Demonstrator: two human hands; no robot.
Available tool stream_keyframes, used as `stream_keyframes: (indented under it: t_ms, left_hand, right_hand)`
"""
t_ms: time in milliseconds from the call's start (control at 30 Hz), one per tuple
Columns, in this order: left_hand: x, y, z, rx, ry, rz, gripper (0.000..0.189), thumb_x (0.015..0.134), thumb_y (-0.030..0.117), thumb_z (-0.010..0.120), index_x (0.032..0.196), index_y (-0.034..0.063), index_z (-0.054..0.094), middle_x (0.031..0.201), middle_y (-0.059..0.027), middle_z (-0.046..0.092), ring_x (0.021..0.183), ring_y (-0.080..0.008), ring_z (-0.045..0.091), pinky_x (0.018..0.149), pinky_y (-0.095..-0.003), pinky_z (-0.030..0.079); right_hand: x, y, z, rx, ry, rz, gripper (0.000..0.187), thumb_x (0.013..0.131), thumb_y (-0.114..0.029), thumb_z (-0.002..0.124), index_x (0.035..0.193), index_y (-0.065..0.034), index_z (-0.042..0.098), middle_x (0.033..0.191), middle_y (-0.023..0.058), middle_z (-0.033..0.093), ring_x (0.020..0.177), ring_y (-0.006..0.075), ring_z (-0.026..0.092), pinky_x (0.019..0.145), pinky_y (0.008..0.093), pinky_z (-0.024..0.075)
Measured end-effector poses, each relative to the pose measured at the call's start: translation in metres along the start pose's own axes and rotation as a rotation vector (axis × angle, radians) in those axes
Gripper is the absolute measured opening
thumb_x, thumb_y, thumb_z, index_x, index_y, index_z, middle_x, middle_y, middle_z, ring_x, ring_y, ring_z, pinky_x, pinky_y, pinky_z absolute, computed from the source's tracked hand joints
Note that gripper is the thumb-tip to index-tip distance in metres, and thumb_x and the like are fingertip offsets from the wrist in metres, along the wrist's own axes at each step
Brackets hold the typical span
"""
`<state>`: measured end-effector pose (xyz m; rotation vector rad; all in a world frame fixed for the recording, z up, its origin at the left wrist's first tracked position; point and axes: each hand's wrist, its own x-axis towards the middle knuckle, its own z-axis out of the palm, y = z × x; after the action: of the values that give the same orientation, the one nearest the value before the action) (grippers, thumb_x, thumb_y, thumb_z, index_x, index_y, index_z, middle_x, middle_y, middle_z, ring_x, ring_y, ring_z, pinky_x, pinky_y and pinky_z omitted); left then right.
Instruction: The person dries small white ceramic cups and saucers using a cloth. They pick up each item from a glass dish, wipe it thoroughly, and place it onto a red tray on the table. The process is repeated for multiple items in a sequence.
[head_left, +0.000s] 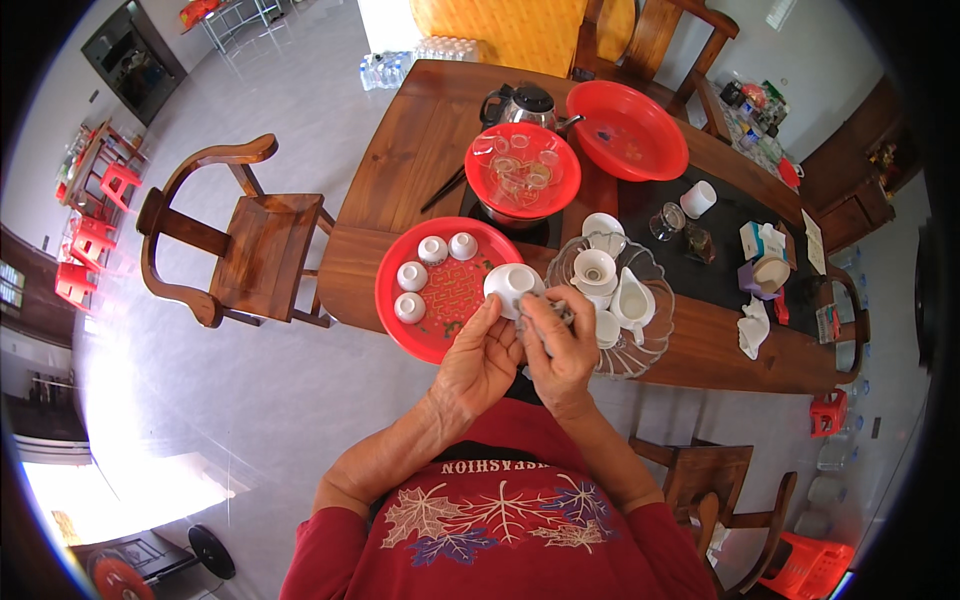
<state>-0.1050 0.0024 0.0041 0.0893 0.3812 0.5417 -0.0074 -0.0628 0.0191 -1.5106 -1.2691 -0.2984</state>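
Observation:
My left hand (480, 360) holds a white porcelain bowl or cup (513, 289) by its edge, its foot ring facing up. My right hand (559, 345) presses a grey cloth (564, 312) against the right side of this piece. Under and left of it lies a red patterned tray (390, 259) with several small white cups, upside down, along its left side; one is a cup (411, 276). Close to my right hand stands a scalloped glass bowl (660, 352) holding a white pitcher (632, 304), a strainer (595, 270) and more white ware.
Behind the tray, a red basin (574, 184) of small clear glasses sits before a glass kettle (531, 105). A larger red basin (634, 127) is at the back. A white mug (698, 199), a glass (667, 222) and a tissue box (757, 241) stand right. A wooden armchair (262, 240) is left.

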Motion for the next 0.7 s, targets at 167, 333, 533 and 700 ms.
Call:
stream_keyframes:
  t_ms: [167, 333, 533, 700]
  left_hand:
    - [0.002, -0.003, -0.013, -0.104, -0.09, -0.037, 0.03, 0.097, 0.025, 0.047, 0.119, 0.0066, 0.052, 0.117, -0.0071, 0.059, 0.11, -0.0193, 0.056, 0.1, -0.0344, 0.044]
    - [0.0, -0.001, -0.011, -0.047, -0.098, -0.044, 0.028, 0.097, 0.024, 0.046, 0.12, 0.0085, 0.052, 0.117, -0.0053, 0.059, 0.111, -0.0179, 0.056, 0.099, -0.0343, 0.044]
    - [-0.006, -0.001, -0.005, 0.002, -0.109, -0.032, 0.029, 0.097, 0.026, 0.047, 0.121, 0.0102, 0.052, 0.12, -0.0034, 0.058, 0.114, -0.0169, 0.053, 0.098, -0.034, 0.043]
    - [-0.011, 0.002, -0.002, 0.027, -0.06, -0.044, 0.024, 0.094, 0.024, 0.054, 0.113, 0.0098, 0.056, 0.113, -0.0044, 0.061, 0.109, -0.0178, 0.056, 0.096, -0.0358, 0.046]
  right_hand:
    - [-0.002, -0.004, 0.01, -0.028, -0.019, -0.123, 0.033, 0.071, 0.005, 0.071, 0.102, -0.0042, 0.066, 0.102, 0.0123, 0.054, 0.085, 0.0243, 0.058, 0.07, 0.0328, 0.0487]
    - [-0.003, -0.002, 0.003, 0.086, 0.01, 0.027, 0.032, 0.07, 0.005, 0.072, 0.1, -0.0046, 0.066, 0.103, 0.0107, 0.055, 0.085, 0.0224, 0.057, 0.068, 0.0319, 0.0485]
    - [-0.01, 0.005, -0.008, 0.171, 0.029, 0.111, 0.029, 0.074, 0.006, 0.067, 0.101, -0.0039, 0.065, 0.103, 0.0103, 0.055, 0.085, 0.0198, 0.057, 0.069, 0.0286, 0.0478]
    - [0.0, 0.008, -0.016, 0.248, 0.003, 0.19, 0.026, 0.077, 0.007, 0.063, 0.101, -0.0026, 0.065, 0.102, 0.0099, 0.055, 0.085, 0.0183, 0.056, 0.07, 0.0279, 0.0473]
